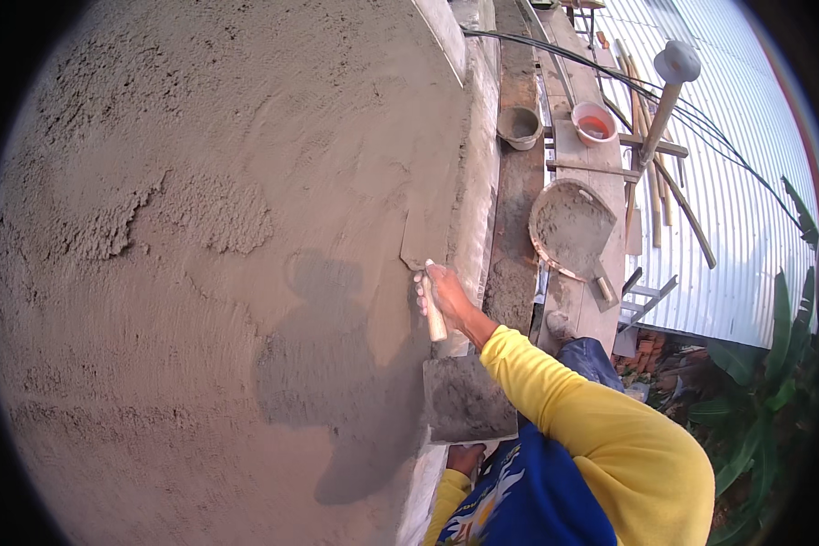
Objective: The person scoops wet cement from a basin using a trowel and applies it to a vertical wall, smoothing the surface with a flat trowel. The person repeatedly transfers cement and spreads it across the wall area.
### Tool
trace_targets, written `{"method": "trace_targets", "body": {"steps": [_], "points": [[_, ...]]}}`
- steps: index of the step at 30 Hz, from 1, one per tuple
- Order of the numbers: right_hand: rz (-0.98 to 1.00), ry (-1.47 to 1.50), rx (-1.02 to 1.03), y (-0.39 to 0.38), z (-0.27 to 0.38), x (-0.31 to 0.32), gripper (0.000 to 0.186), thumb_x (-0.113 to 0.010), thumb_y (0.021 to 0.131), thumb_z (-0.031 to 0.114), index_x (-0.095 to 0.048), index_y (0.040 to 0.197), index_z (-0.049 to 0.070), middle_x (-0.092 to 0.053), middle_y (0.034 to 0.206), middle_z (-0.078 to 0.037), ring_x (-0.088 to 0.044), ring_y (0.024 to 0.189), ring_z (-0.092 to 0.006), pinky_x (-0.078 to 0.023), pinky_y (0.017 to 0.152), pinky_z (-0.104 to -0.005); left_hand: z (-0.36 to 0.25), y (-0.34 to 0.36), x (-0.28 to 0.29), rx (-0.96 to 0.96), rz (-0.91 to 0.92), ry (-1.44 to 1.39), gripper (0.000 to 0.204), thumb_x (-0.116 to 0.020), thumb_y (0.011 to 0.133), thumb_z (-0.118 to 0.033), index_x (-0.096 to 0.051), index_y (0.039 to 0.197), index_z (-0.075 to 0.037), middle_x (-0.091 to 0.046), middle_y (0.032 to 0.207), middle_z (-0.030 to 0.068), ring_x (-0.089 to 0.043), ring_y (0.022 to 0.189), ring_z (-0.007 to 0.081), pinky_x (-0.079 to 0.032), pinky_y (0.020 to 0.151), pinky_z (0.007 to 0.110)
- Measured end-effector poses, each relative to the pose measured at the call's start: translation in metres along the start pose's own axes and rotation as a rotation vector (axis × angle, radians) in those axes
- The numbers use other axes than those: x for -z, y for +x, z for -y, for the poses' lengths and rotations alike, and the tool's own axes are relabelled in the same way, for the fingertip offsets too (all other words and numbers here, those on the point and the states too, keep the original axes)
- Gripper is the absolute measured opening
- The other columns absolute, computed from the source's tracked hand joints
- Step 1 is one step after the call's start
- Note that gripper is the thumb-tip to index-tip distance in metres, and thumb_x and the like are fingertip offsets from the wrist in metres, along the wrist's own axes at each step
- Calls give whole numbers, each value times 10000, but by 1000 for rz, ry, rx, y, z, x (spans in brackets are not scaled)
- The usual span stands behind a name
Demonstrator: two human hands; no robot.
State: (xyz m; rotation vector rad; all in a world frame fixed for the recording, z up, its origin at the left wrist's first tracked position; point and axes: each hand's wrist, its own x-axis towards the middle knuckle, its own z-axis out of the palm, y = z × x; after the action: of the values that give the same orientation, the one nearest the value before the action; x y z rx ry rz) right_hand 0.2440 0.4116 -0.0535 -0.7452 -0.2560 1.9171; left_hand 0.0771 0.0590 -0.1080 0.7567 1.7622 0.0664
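Note:
My right hand [448,297] is closed round the pale wooden handle of a trowel [419,240]. The trowel's blade lies against the wet grey plaster [218,300] of the wall, near its right edge. Lower down, a square hawk [469,402] smeared with mortar is held close to the wall edge and my body. My left hand [465,458] is just beneath the hawk, gripping it from below; most of its fingers are hidden. My shadow falls on the plaster to the left of the trowel.
On the plank scaffold [601,309] to the right sit a round basin of mortar [564,223] with a wooden-handled tool, a grey bucket [519,126] and a reddish bowl [594,125]. A post [662,118], black cables [555,47] and a corrugated metal roof [737,182] lie beyond.

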Motion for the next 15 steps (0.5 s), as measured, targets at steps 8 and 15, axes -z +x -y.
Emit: {"method": "trace_targets", "body": {"steps": [8, 15], "points": [[220, -97, 47, -112, -19, -88, 388, -445, 1138, 413, -547, 1084, 43, -576, 768, -60, -595, 601, -167, -513, 567, -325, -30, 4, 4, -98, -2, 111, 376, -791, 778, -313, -773, 851, 55, -781, 862, 204, -761, 798, 314, -576, 763, 425], [162, -1416, 292, -198, 19, 27, 612, -458, 1089, 538, -600, 1159, -53, -710, 934, -310, -709, 871, -480, -536, 825, -568, -38, 14, -3, -260, -73, -132, 207, -768, 798, -164, -713, 779, 34, -693, 676, 130, -648, 568, 221, -509, 569, 384]]}}
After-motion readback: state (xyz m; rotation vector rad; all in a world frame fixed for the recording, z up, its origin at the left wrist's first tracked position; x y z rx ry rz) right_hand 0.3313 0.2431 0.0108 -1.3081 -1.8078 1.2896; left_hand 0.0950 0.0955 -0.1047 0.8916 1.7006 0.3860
